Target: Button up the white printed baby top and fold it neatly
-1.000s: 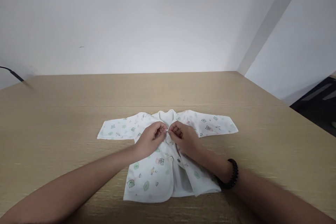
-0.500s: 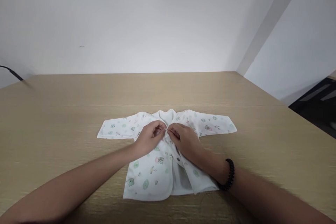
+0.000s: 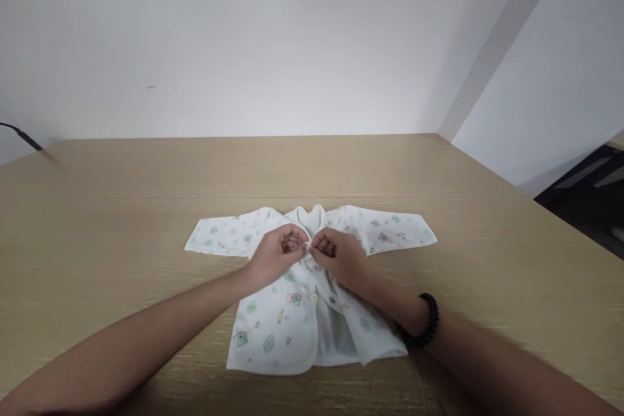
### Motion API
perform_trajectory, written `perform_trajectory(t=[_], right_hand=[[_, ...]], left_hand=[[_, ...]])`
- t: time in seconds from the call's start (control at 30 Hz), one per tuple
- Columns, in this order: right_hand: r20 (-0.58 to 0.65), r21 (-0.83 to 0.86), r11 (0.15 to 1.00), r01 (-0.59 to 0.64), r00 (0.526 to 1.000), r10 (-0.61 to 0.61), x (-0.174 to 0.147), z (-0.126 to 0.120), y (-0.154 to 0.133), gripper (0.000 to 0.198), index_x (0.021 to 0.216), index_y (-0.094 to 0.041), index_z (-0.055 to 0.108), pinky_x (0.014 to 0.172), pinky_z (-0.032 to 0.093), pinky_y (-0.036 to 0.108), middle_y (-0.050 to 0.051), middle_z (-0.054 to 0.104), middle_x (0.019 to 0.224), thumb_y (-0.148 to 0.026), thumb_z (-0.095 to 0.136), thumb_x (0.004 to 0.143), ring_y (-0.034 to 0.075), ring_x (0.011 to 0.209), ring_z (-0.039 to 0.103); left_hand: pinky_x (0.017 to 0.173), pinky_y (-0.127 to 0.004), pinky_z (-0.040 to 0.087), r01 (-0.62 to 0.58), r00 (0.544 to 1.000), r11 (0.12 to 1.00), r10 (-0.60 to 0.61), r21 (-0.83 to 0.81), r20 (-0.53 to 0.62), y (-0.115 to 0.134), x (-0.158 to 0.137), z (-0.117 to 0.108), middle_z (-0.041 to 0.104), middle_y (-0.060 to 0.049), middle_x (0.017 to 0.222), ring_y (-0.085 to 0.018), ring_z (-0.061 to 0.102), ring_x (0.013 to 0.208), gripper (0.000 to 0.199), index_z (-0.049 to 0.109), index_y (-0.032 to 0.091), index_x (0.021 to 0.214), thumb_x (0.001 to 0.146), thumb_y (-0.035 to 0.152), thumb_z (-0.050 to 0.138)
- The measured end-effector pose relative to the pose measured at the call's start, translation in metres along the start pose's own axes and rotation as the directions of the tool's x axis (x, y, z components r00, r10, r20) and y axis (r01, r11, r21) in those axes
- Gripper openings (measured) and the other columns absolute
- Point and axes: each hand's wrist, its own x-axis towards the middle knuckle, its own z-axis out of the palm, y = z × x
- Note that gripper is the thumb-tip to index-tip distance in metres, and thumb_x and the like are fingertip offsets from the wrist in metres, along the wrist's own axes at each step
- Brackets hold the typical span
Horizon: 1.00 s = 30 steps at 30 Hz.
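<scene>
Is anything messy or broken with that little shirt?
Nothing looks broken. The baby shirt lies flat on the table, its lower front gaping open. The left hand and right hand pinch near the collar.

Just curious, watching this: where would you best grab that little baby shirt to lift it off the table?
Probably pinch both shoulders of the baby shirt, beside the neckline, from above. It lies flat, sleeves spread, front open below, so it should hang straight.

Wooden table (image 3: 146,208); baby shirt (image 3: 273,331) lies flat

Printed white baby shirt (image 3: 273,331), flat, half-unbuttoned
</scene>
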Motion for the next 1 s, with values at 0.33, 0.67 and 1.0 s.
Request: perform_trajectory(t=[0.33,0.67,1.0], right_hand=[[0.125,0.225,0.971,-0.079,0.991,0.051,0.006,-0.009,0.000,0.009,0.078,-0.019,0.058,0.051,0.035,0.022,-0.004,0.055,0.062,-0.025,0.055,0.084,0.010,0.054,0.048],[0.023,-0.303,0.929,0.213,0.976,-0.216,-0.010,-0.001,-0.006,0.023,0.110,-0.019,0.066,0.083,0.046,0.034,0.008,0.066,0.102,-0.020,0.051,0.092,0.021,0.095,0.059],[0.271,-0.512,0.772,0.376,0.924,-0.270,-0.024,-0.018,-0.001,0.055,0.146,-0.021,0.038,0.109,0.029,0.049,0.012,0.041,0.148,-0.044,0.043,0.096,0.029,0.134,0.036]], left_hand=[[0.063,-0.024,0.043,-0.206,0.978,0.931,0.205,0.303,0.036,0.005,-0.006,0.001,0.055,-0.001,0.080,-0.014,0.053,0.071,0.008,0.057,0.019,0.093,0.085,0.021,0.055],[0.092,-0.039,0.049,-0.439,0.888,0.586,0.397,0.681,0.232,0.000,-0.004,-0.020,0.055,-0.011,0.110,-0.024,0.055,0.105,0.026,0.063,0.018,0.113,0.095,0.026,0.046],[0.112,-0.048,0.034,-0.436,0.899,0.444,0.166,0.783,0.406,0.003,-0.011,-0.030,0.039,-0.015,0.145,-0.029,0.033,0.137,0.049,0.034,0.018,0.147,0.102,0.037,0.032]])
